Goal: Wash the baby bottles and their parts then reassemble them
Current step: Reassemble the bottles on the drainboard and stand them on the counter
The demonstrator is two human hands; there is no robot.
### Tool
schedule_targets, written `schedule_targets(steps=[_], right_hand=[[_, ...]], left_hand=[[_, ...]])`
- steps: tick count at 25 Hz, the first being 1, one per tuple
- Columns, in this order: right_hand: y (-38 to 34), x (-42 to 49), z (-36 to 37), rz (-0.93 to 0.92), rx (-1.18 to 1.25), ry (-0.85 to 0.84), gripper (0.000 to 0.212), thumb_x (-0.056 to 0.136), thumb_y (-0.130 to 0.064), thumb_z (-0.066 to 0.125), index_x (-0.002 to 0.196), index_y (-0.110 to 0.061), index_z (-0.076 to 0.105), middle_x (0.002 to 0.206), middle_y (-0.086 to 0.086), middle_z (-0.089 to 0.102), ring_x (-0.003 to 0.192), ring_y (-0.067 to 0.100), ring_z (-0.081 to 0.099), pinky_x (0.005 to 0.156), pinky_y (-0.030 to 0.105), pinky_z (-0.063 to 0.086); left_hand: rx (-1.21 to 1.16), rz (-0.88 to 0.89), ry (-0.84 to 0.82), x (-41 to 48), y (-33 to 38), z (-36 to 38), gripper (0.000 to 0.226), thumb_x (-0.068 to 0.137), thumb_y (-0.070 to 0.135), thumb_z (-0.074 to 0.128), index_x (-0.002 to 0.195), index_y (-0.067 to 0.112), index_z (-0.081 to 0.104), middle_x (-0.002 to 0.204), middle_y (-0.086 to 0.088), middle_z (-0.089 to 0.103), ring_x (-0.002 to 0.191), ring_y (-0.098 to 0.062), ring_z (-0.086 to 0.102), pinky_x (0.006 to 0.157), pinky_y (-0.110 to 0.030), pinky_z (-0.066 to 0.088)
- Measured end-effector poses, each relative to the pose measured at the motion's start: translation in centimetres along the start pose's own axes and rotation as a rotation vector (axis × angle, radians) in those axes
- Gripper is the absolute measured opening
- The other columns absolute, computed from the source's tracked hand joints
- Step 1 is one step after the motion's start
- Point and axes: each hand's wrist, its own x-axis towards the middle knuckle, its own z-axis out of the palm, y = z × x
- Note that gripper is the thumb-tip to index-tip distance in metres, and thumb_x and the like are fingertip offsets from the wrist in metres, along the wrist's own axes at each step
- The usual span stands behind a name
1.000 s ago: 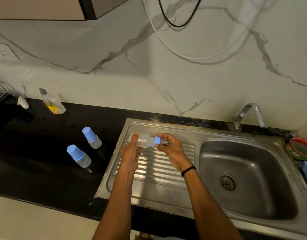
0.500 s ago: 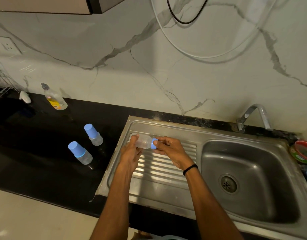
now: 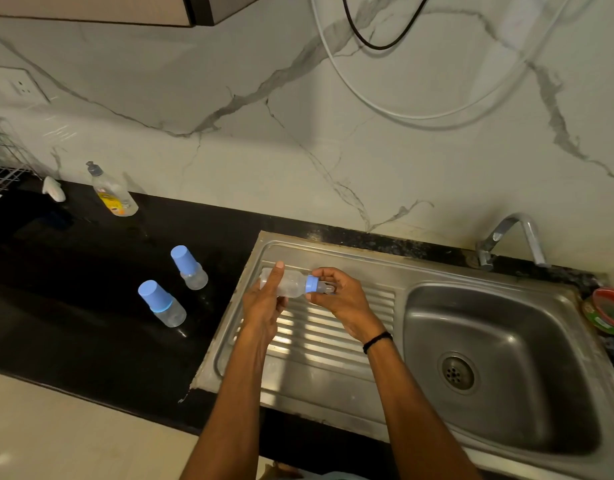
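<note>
A clear baby bottle (image 3: pixel 291 283) lies sideways in the air above the ribbed drainboard (image 3: pixel 319 327). My left hand (image 3: pixel 265 301) holds its body. My right hand (image 3: pixel 340 299) pinches its blue collar (image 3: pixel 311 283), and the clear nipple (image 3: pixel 328 288) shows between those fingers. Two more small bottles stand on the black counter to the left, each with a blue cap: one nearer (image 3: pixel 161 303), one farther back (image 3: pixel 189 267).
The steel sink basin (image 3: pixel 499 358) with its drain sits to the right, with the tap (image 3: pixel 513 237) behind it. A dish soap bottle (image 3: pixel 111 192) stands at the wall on the left, near a wire rack (image 3: pixel 2 157). A red-rimmed dish (image 3: pixel 610 310) sits at the far right.
Both hands stay on the bottle over the drainboard. My right hand's fingers have shifted on the blue collar, so the nipple shows again. The camera view moved slightly.
</note>
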Motion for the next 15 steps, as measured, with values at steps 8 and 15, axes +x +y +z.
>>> schedule_targets(steps=[8,15], right_hand=[[-0.5,0.1,-1.2,0.036,0.058,-0.079,0.047,0.072,-0.011,0.086,0.117,-0.013,0.072,0.113,0.001,0.073,0.109,0.019,0.068,0.097,0.038,0.054],[-0.9,-0.5,-1.2,0.018,0.091,-0.099,0.039,0.075,-0.005,0.083,0.111,-0.016,0.073,0.11,0.003,0.074,0.107,0.02,0.069,0.093,0.034,0.056]], left_hand=[[-0.039,-0.048,-0.204,0.3,-0.1,-2.1,0.049,0.09,0.024,0.072,0.134,0.009,0.056,0.128,-0.02,0.062,0.114,-0.033,0.065,0.09,-0.039,0.059],[0.054,-0.042,-0.16,0.8,-0.1,-2.4,0.051,0.085,0.028,0.077,0.128,0.008,0.06,0.125,-0.019,0.064,0.109,-0.032,0.068,0.081,-0.035,0.062]])
